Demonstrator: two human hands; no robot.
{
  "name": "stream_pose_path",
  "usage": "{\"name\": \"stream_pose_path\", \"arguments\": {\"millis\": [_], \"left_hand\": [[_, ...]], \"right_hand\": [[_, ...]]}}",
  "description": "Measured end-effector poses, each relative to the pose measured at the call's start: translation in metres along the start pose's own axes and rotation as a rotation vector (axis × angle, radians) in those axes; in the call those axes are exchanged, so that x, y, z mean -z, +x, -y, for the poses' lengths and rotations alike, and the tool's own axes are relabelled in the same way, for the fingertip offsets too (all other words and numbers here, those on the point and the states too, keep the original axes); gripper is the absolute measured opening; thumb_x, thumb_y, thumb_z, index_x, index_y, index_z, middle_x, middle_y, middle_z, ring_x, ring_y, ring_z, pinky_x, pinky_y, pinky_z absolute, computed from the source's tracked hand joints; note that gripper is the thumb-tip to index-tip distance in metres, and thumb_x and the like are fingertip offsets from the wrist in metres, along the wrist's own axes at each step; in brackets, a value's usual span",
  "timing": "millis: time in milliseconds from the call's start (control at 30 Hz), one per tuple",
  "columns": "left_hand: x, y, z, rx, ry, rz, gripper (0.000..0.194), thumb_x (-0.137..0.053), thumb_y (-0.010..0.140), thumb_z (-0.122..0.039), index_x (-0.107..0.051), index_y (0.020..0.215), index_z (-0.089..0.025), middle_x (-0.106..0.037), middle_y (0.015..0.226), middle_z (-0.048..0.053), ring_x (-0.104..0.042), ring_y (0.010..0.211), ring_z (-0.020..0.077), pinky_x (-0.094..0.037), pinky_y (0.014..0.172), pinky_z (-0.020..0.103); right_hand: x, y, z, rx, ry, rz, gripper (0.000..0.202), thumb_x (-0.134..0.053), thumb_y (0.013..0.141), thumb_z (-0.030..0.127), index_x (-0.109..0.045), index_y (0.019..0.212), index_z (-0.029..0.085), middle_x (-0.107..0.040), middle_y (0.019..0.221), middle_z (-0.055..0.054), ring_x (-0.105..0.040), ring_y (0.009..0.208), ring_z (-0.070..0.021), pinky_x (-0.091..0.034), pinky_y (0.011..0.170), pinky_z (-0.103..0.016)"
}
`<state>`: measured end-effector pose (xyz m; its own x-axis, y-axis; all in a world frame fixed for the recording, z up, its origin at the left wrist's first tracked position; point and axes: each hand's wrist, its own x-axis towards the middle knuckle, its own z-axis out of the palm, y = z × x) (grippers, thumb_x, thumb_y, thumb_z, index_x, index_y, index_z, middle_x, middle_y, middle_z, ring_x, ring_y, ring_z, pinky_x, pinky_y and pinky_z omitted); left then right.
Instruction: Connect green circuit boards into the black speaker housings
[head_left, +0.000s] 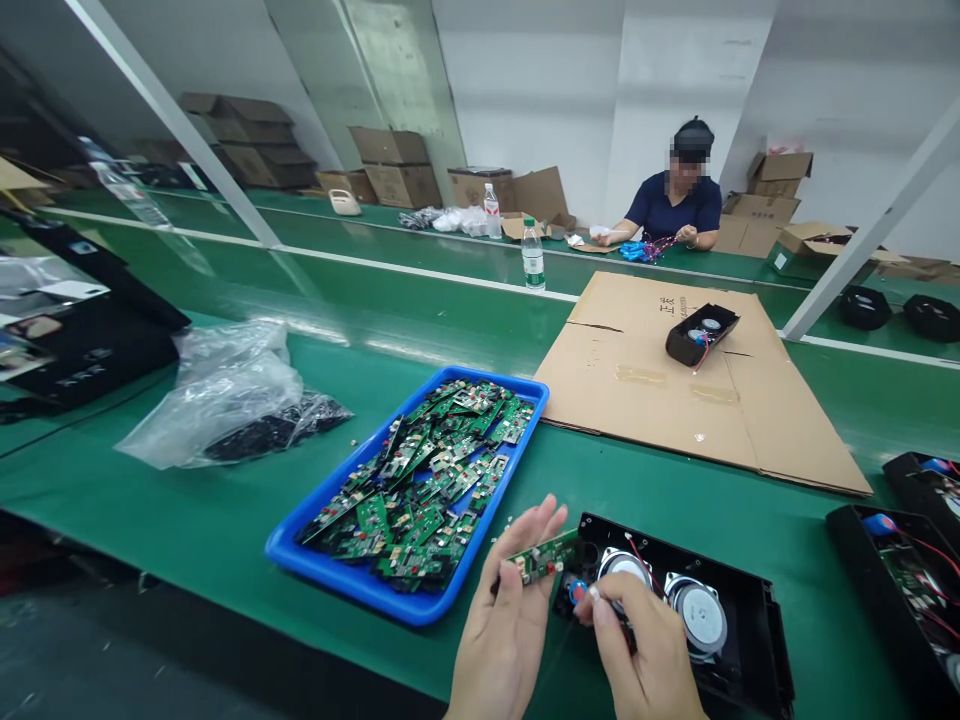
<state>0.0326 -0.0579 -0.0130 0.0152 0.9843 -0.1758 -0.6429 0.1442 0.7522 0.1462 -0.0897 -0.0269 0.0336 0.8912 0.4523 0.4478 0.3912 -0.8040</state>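
Observation:
My left hand [504, 625] holds a green circuit board [546, 558] between thumb and fingers, above the left end of a black speaker housing [754, 645]. Close beside it, the fingertips of my right hand [649, 650] pinch a small white connector [595, 592]; whether it touches the board I cannot tell. Two round silver speakers sit in the housing, the right speaker [701, 614] in plain view and the other partly behind my right hand. A blue cylindrical part [576, 590] shows between my hands. To the left, a blue tray [412, 608] is heaped with similar boards.
A flattened cardboard sheet [637, 400] bears another speaker housing [686, 340]. More wired housings [862, 570] stand at the right edge. Plastic bags [225, 400] lie left of the tray. Across the bench, a person [675, 200] handles wired blue parts near a water bottle [533, 255].

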Motion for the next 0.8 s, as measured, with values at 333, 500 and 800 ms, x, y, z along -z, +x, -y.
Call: {"name": "stream_pose_path", "arguments": {"millis": [333,500,800], "left_hand": [[0.006,-0.009,0.003,-0.006,0.333,0.177,0.032,-0.068,0.079,-0.046,-0.073,0.105,-0.029,-0.07,0.118,0.005,-0.056,0.119,0.0282,-0.043,0.103,0.035],[0.016,-0.01,0.009,-0.003,0.468,0.196,0.03,-0.067,0.078,-0.048,-0.074,0.102,-0.032,-0.072,0.113,0.003,-0.062,0.111,0.0269,-0.048,0.097,0.031],[0.02,-0.012,0.009,-0.12,0.632,0.261,0.027,-0.063,0.082,-0.047,-0.072,0.105,-0.035,-0.074,0.109,-0.001,-0.067,0.104,0.0211,-0.051,0.092,0.024]], "right_hand": [[0.011,0.008,-0.001,0.09,-0.068,0.061,0.015,-0.036,0.093,0.013,-0.048,0.087,0.02,-0.056,0.082,-0.002,-0.055,0.074,-0.0131,-0.046,0.065,-0.023],[0.017,0.011,0.003,0.112,-0.109,0.063,0.017,-0.037,0.088,0.009,-0.05,0.084,0.02,-0.055,0.085,-0.003,-0.055,0.077,-0.0133,-0.047,0.066,-0.023],[0.015,0.007,0.0,0.056,-0.122,0.061,0.017,-0.035,0.086,0.008,-0.047,0.081,0.019,-0.052,0.078,-0.002,-0.053,0.071,-0.014,-0.043,0.062,-0.024]]}}
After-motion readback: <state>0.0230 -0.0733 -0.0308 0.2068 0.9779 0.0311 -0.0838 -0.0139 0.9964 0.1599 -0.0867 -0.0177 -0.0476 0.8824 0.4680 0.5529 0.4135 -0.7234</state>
